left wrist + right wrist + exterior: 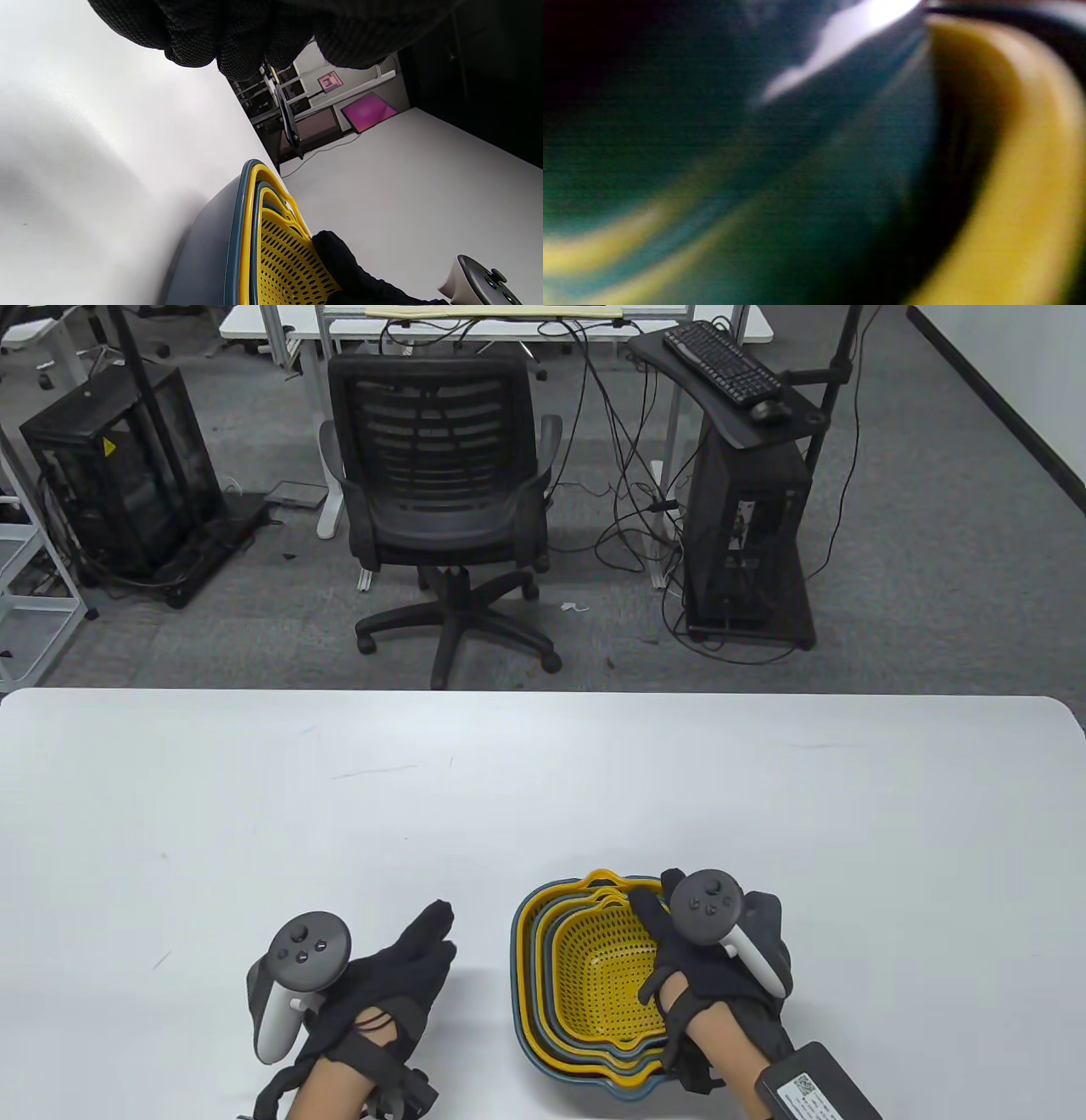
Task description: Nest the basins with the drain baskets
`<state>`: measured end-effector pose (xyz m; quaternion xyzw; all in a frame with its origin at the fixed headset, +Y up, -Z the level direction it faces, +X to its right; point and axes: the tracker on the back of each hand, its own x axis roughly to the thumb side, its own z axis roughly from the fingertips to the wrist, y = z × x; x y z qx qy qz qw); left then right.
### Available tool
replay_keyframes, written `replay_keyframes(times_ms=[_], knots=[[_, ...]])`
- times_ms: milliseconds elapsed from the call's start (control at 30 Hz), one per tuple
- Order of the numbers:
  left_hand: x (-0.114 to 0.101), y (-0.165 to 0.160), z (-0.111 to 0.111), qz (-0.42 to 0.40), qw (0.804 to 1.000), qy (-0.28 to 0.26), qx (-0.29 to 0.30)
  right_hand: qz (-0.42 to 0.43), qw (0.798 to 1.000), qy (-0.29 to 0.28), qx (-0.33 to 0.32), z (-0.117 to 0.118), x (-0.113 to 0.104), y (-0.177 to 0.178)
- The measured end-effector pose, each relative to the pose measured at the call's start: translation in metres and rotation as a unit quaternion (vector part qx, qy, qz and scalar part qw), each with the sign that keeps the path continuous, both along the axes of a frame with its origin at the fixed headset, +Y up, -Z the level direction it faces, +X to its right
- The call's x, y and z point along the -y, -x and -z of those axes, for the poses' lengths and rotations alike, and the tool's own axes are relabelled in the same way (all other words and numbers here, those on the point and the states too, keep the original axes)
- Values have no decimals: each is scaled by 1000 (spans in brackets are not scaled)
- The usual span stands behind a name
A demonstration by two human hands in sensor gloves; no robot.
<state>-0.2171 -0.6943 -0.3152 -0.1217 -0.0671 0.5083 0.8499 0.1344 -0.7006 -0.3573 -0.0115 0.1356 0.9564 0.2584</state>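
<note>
1. The nested stack (594, 984) of grey-blue basins and yellow drain baskets sits at lower centre-right of the table view, on the white table (543, 797).
2. The right hand (713, 950) lies over the stack's right rim, fingers reaching into the top yellow basket (607, 976); whether it actually grips cannot be told.
3. The left hand (373, 993) rests flat and empty, just left of the stack.
4. Judgement: light, stiff plastic with smooth walls; likely slippery. Best taken at the rim lugs.

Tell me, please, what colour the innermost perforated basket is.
Yellow: the innermost basket shows best in the table view.
</note>
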Motion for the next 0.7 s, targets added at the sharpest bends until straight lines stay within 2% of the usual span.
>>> replay_keyframes(times_ms=[133, 233, 333, 467, 600, 700], knots=[[4, 3, 2, 0, 1000, 10, 3, -3, 997, 52, -65, -1, 8, 0], [6, 9, 7, -13, 1000, 1, 13, 95, 994, 34, -49, -11, 3, -23], [7, 16, 11, 4, 1000, -19, 14, 143, 989, -1, -29, -22, -1, -53], [11, 25, 16, 106, 993, -45, -9, 126, 991, -37, 16, -44, 8, -110], [30, 32, 24, 205, 979, -18, -10, 59, 997, -24, 32, -56, 36, -154], [45, 36, 29, 235, 972, 12, -1, 29, 999, -11, 40, -62, 53, -173]])
